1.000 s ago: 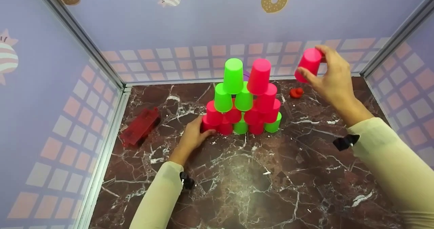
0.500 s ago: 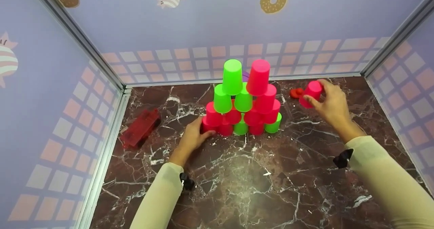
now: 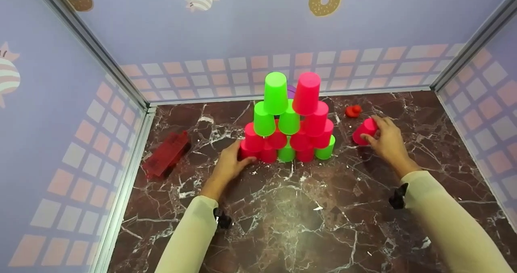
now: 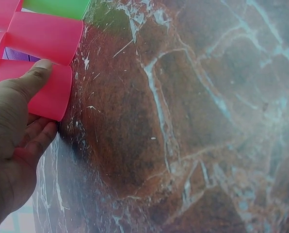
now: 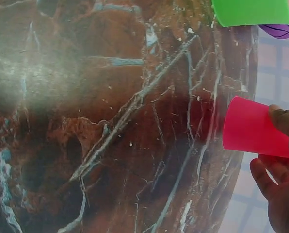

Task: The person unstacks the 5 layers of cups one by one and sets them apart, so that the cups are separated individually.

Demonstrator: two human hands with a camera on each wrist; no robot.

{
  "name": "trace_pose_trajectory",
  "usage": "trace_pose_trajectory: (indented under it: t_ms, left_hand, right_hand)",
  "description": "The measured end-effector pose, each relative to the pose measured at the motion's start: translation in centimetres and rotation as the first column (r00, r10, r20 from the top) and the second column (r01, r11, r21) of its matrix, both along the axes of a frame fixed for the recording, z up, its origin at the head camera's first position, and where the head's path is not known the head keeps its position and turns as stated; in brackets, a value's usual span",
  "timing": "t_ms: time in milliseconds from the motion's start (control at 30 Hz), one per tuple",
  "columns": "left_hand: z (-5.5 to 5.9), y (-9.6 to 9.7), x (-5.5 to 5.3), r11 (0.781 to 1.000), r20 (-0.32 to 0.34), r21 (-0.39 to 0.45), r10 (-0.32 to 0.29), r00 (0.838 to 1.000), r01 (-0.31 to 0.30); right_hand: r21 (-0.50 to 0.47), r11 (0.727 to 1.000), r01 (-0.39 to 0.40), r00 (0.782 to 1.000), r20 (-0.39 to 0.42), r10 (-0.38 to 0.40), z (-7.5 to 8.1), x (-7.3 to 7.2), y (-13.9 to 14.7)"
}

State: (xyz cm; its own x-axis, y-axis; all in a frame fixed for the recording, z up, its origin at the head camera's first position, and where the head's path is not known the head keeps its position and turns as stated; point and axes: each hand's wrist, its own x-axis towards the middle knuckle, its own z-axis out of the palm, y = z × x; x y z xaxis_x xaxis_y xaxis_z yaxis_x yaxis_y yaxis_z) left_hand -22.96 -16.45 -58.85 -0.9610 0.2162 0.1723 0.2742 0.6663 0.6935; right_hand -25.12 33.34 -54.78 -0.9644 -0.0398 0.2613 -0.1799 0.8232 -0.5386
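Observation:
A pyramid of upside-down pink and green cups stands in the middle of the table, topped by a green cup and a pink cup side by side. My left hand holds the bottom-row pink cup at the pyramid's left end, thumb in front and fingers round its far side. To the right, my right hand grips a separate upside-down pink cup between thumb and fingers. In the right wrist view that pink cup has its wide rim toward the table, and the bottom-row green cup shows beyond it.
A small red object lies behind the right-hand cup. Left of the pyramid lies a translucent red block-like object. A purple ball with dark lines sits behind the pyramid. Patterned walls bound the marble-look table at back and sides.
My right hand has brought its pink cup down from beside the pyramid's top level to near the table on the right. My left hand and the pyramid stay as they were.

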Motion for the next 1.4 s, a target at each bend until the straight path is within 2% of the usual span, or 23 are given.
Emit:
trace_pose_trajectory:
  t_ms: [533, 733, 833, 1000, 1133, 1300, 1400]
  left_hand:
    - [0.1, -0.5, 0.1, 1.0, -0.014, -0.002, 0.0, 1.0, 0.0]
    - [0.0, -0.3, 0.0, 1.0, -0.013, 0.006, -0.006, 1.0, 0.006]
    - [0.1, -0.2, -0.2, 1.0, -0.014, -0.008, 0.0, 1.0, 0.0]
    - [0.3, -0.2, -0.2, 1.0, -0.007, -0.025, 0.008, 1.0, -0.008]
    - [0.3, -0.2, -0.2, 1.0, -0.009, -0.022, 0.004, 1.0, -0.004]
    - [0.1, -0.2, -0.1, 1.0, -0.015, -0.014, 0.001, 1.0, -0.001]
    - [-0.1, 0.0, 0.0, 1.0, -0.008, -0.012, 0.002, 1.0, -0.002]
  right_hand:
    - [-0.002, 0.999, -0.051, 0.998, 0.039, 0.051, -1.0, -0.3, -0.6]
    - [0.022, 0.999, -0.048, 0.995, 0.089, 0.046, -0.1, -0.3, -0.6]
    - [0.044, 0.997, -0.056, 0.996, 0.073, 0.053, 1.3, -0.3, -0.8]
    - [0.063, 0.993, -0.104, 0.993, -0.05, 0.107, 4.7, -0.8, -1.9]
    - [0.037, 0.984, -0.172, 0.972, -0.155, 0.175, 8.4, -1.4, -3.6]
    - [-0.024, 0.963, -0.268, 0.943, -0.212, 0.257, 13.4, -1.8, -7.0]
    - [-0.061, 0.935, -0.35, 0.916, -0.231, 0.328, 15.8, -1.7, -9.1]
